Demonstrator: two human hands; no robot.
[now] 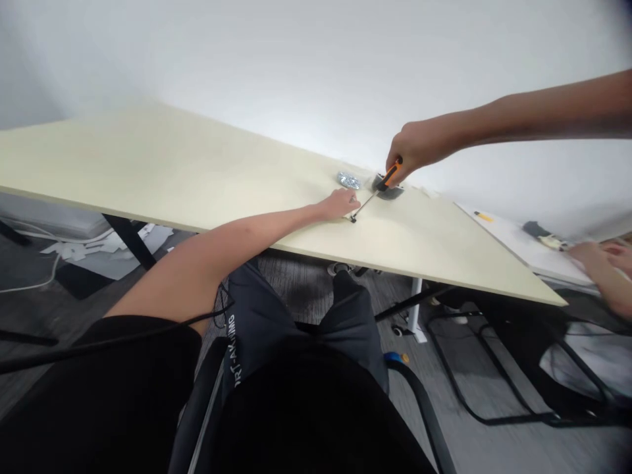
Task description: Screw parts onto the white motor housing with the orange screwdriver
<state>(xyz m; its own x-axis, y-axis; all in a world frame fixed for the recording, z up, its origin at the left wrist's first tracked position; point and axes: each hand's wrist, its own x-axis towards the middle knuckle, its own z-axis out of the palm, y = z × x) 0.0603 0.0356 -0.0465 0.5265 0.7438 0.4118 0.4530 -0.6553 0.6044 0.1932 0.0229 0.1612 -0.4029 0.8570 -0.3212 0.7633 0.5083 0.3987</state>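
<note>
My right hand (412, 153) is wrapped round the orange and black handle of a screwdriver (390, 176). Its thin metal shaft slants down to the left, and the tip meets a small black piece (353, 219) on the table. Just behind that piece, my left hand (340, 203) rests on the tabletop with its fingers curled in a pinch. What those fingers hold is too small to make out. Behind the left hand lies a clear packet of small shiny metal parts (349, 180). A second packet with dark grey contents (394, 192) sits partly hidden behind the screwdriver.
The pale yellow table (222, 171) runs along a white wall. On the right, a white table (518, 247) bears a yellow utility knife (484, 216), and another person's hands (600, 257) are at its edge. A black chair frame (494, 375) stands below.
</note>
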